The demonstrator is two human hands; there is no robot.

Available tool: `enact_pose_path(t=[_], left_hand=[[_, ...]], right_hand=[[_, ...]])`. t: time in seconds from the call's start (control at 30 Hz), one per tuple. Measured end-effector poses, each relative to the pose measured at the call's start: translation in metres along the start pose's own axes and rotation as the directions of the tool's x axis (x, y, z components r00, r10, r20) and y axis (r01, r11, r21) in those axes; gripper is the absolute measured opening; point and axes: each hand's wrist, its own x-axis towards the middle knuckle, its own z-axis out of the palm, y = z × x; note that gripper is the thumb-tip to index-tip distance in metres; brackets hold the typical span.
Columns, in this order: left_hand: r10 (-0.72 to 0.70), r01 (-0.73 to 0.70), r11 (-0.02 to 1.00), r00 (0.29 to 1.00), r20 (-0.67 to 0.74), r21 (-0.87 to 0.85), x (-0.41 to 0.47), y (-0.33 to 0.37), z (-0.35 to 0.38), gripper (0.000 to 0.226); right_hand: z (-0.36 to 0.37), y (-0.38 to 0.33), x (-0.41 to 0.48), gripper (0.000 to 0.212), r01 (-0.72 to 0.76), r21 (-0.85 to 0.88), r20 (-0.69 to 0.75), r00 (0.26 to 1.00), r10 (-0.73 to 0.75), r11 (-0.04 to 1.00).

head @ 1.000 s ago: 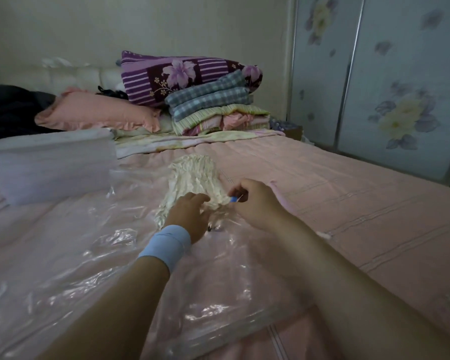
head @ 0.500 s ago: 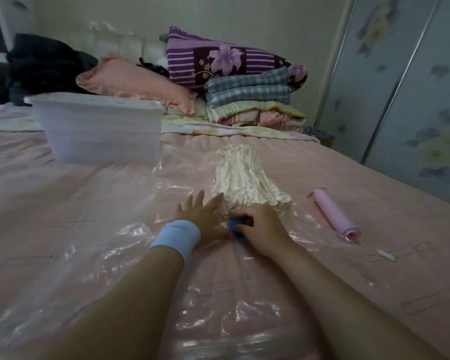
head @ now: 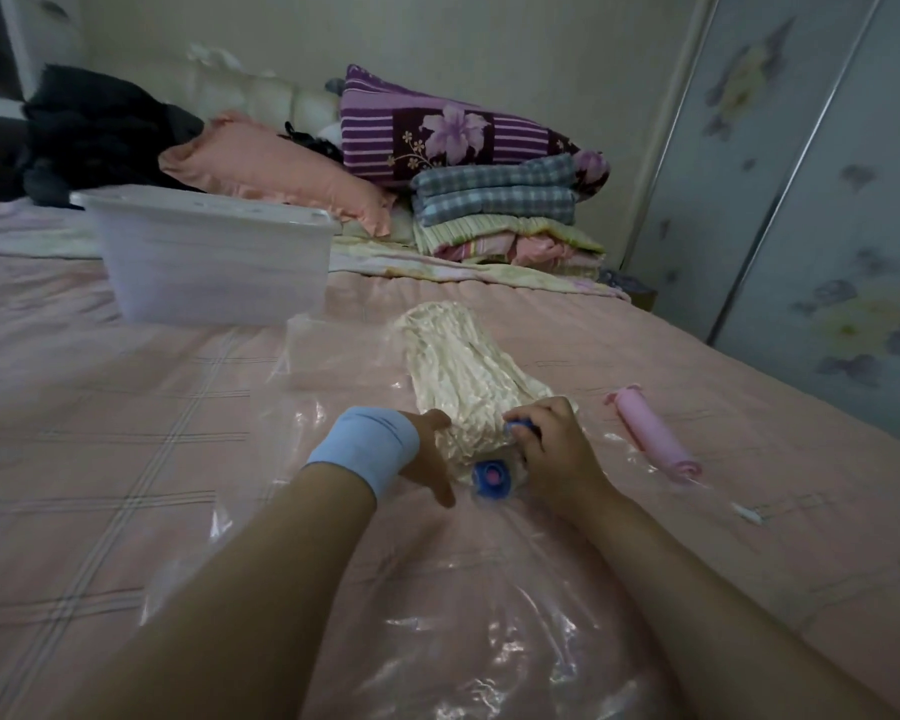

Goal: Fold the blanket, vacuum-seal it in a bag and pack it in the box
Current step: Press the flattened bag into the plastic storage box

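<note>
A cream blanket point(head: 453, 376), squeezed into tight wrinkles, lies inside a clear vacuum bag point(head: 437, 589) spread over the pink bed. The bag's blue valve point(head: 491, 478) with a pink centre shows uncovered between my hands. My left hand point(head: 430, 457), with a blue wristband, rests against the blanket's near left side through the plastic, thumb pointing toward me. My right hand point(head: 552, 449) pinches a small blue valve cap point(head: 519, 426) just above the valve. A white plastic box point(head: 214, 267) stands on the bed at the far left.
A pink hand pump point(head: 650, 433) lies on the bed to the right of the bag, with a small white piece point(head: 746, 513) nearer me. Pillows and folded bedding point(head: 494, 210) are stacked at the headboard. A wardrobe with sliding doors point(head: 827, 200) runs along the right.
My right hand has come off the valve holding the blue cap, so the valve's pink centre now shows. My left hand has turned against the blanket. The view has swung left.
</note>
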Motion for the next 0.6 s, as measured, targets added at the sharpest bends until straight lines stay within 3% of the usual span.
enact_pose_path(t=[0.07, 0.13, 0.23, 0.33, 0.47, 0.6], left_hand=[[-0.006, 0.007, 1.000, 0.999, -0.035, 0.030, 0.000, 0.001, -0.004, 0.090], [0.024, -0.001, 0.993, 0.980, -0.197, 0.114, 0.007, 0.002, -0.004, 0.081], [0.211, -0.145, 0.975, 0.846, -0.490, 0.169, 0.034, 0.006, 0.014, 0.079], [0.349, -0.279, 0.935, 0.829, -0.438, 0.218, 0.053, 0.014, 0.037, 0.095], [0.257, -0.224, 0.966, 0.849, -0.463, 0.126, 0.055, 0.010, 0.040, 0.088], [0.212, -0.141, 0.971, 0.883, -0.419, 0.193, 0.046, -0.001, 0.039, 0.072]], right_hand=[[-0.005, -0.002, 0.000, 0.018, -0.027, 0.045, 0.010, 1.000, 0.027, 0.999], [-0.010, -0.003, -0.001, 0.019, -0.049, 0.084, -0.041, 0.998, 0.053, 0.995], [-0.013, 0.003, -0.004, 0.022, -0.128, 0.104, -0.235, 0.960, 0.149, 0.986], [-0.009, 0.010, 0.000, 0.023, -0.208, 0.134, -0.251, 0.939, 0.236, 0.969], [0.003, 0.008, 0.006, 0.020, -0.188, 0.151, -0.142, 0.967, 0.209, 0.971], [0.004, 0.011, 0.017, 0.018, -0.216, 0.226, -0.036, 0.972, 0.230, 0.950]])
